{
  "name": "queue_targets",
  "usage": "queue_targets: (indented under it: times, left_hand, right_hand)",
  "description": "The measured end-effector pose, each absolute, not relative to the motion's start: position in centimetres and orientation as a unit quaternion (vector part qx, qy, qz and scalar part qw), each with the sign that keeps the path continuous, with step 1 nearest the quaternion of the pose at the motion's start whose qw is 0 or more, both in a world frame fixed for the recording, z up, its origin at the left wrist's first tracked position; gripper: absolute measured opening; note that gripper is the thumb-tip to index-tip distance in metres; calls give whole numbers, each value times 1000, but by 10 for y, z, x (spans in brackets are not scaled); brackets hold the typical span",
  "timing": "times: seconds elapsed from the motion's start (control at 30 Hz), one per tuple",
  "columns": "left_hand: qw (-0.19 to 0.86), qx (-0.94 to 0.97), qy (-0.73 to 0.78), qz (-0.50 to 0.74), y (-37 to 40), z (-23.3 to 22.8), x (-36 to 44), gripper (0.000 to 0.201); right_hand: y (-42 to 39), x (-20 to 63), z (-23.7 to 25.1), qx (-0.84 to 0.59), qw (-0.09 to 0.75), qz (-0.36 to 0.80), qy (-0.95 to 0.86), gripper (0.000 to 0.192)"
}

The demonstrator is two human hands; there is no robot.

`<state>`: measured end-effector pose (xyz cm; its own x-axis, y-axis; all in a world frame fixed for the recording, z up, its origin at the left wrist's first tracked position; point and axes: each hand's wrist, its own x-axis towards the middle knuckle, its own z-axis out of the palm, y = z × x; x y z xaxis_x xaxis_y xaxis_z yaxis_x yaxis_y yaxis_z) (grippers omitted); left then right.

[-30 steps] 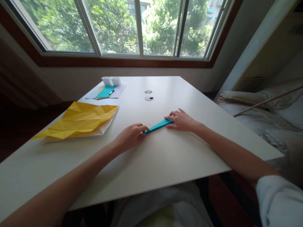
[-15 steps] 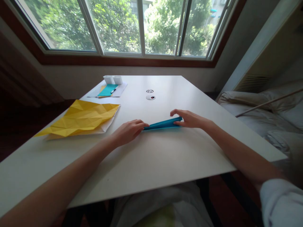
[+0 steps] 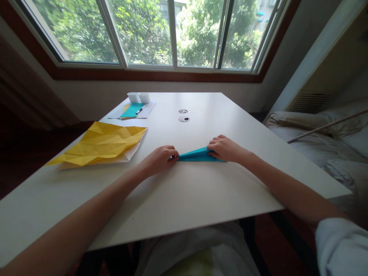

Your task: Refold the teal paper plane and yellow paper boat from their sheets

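A folded sheet of blue paper [image 3: 195,155], long and narrow with a pointed left end, lies on the white table [image 3: 184,191] in front of me. My left hand [image 3: 163,159] pinches its left tip between thumb and fingers. At the wider right end, my right hand [image 3: 225,148] grips the upper edge, fingers curled over the paper and partly hiding it. The lower edge of the paper rests along the tabletop.
Creased yellow paper [image 3: 103,143] lies over white sheets to the left. Farther back are turquoise paper [image 3: 132,110], a pen [image 3: 140,109] and two small white containers [image 3: 138,97]. Two round fittings [image 3: 184,119] sit mid-table. A window [image 3: 172,34] is beyond; a sofa [image 3: 304,126] stands right.
My right hand has closed from a spread grasp at the paper's right end onto its upper edge. The paper's right end has come down and shows a broader face. My left hand stays at the tip.
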<state>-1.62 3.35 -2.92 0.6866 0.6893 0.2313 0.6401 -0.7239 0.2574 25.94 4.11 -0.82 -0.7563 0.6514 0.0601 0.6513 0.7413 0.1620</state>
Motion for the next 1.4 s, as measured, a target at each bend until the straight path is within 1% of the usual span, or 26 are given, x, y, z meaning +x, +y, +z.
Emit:
queue_targets:
  times: [0.1,0.3,0.63,0.8,0.93,1.1,1.27,1.4]
  left_hand:
    - [85,908,376,163,29,-32,-1,20]
    - [69,908,374,176,25,-36,18,19]
    - [66,912,379,142,28,-31,22,15]
    - [79,918,374,101,30,-20,14,16]
    - [115,913,385,64,34,-13,-2,18]
    - [150,896,418,8,40,-7,-24,16]
    - [156,884,440,-29,42,-2,-36,15]
    - [161,879,448,-22,42,-1,-41,12]
  right_hand:
    - [31,241,-14,354,-8,114,928,20]
    - [21,216,-25,342,-46,139,928,20]
    - [19,207,-28,374,-51,114,919,21]
    - [21,215,-19,406,-28,60,912,20]
    - [28,234,-11,435,6,2,900,13]
    - [41,261,-4,472,45,-47,879,15]
    - [53,279,-5,482,41,-117,867,17]
    - [57,284,-7,472,19,-148,869,18]
